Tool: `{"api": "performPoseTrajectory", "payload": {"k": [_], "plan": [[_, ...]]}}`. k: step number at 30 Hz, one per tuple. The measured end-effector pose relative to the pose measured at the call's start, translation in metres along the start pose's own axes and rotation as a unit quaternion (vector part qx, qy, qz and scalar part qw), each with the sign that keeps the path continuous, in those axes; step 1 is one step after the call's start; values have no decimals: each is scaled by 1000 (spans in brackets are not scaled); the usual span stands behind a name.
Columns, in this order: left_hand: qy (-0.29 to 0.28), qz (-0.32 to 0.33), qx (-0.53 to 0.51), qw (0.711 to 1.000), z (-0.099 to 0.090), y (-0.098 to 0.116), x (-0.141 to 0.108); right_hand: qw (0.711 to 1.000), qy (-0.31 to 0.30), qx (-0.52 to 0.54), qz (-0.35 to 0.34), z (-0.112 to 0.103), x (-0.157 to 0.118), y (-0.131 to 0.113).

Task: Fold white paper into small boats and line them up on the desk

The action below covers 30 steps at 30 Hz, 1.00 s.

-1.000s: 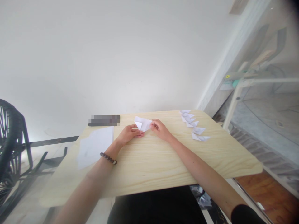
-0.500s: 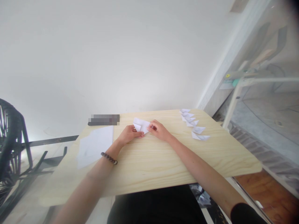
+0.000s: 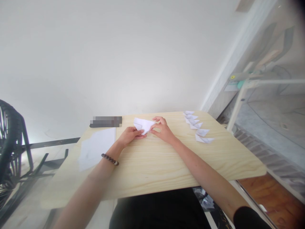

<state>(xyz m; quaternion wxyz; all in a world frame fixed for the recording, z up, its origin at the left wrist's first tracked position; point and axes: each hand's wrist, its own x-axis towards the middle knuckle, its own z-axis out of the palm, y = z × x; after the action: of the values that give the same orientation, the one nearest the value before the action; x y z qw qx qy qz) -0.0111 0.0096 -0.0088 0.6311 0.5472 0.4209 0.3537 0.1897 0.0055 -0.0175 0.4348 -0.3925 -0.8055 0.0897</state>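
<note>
Folded white paper (image 3: 144, 124) is being held above the tabletop (image 3: 152, 165), toward its far edge: my left hand (image 3: 130, 135) is pinching it, thumb on top, while my right hand (image 3: 164, 129) is nipping its right side, other fingers loosely spread.

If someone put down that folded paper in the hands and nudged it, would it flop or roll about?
Probably light: the paper looks thin. Its folds likely make it stiffer than the flat sheets, though a hard push might crumple it. Its angular outline suggests it would slide across the table rather than roll.
</note>
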Motion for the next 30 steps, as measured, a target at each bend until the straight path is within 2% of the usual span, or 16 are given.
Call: {"api": "performPoseTrajectory", "payload": {"k": [4,13,18,24,30], "plan": [[-1,-15,25,1000,-2,1,0,999,30,-16,8,-2,1,-2],[44,-4,80,996,6,1,0,996,-6,71,56,3,1,5],[32,5,115,993,8,2,-3,983,-23,150,99,6,-1,6],[6,9,117,993,6,1,-2,954,-66,231,180,9,-2,3],[-23,11,107,994,4,-1,-1,963,-34,193,188,13,-1,-3]]}}
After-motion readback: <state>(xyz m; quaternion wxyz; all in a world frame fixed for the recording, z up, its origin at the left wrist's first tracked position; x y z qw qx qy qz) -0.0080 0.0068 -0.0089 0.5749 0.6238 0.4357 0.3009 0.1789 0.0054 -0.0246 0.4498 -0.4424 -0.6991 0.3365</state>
